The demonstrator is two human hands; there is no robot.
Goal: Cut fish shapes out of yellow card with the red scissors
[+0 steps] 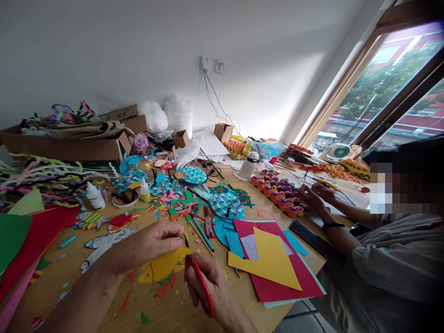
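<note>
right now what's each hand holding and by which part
Left hand: yellow paper fish, near its tail. Right hand: scissors, by the red handles.

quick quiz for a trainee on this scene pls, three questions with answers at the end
1. Fill in the blank: the left hand holds a fish cutout made of ____ paper.

2. True or false: the red-handled scissors are in the right hand.

3. Multiple choice: which is nearest to the multicoloured moulded tray?
a) the left hand
b) the co-worker's hands
c) the large cardboard box at far left

Key: 1. yellow; 2. true; 3. b
</note>
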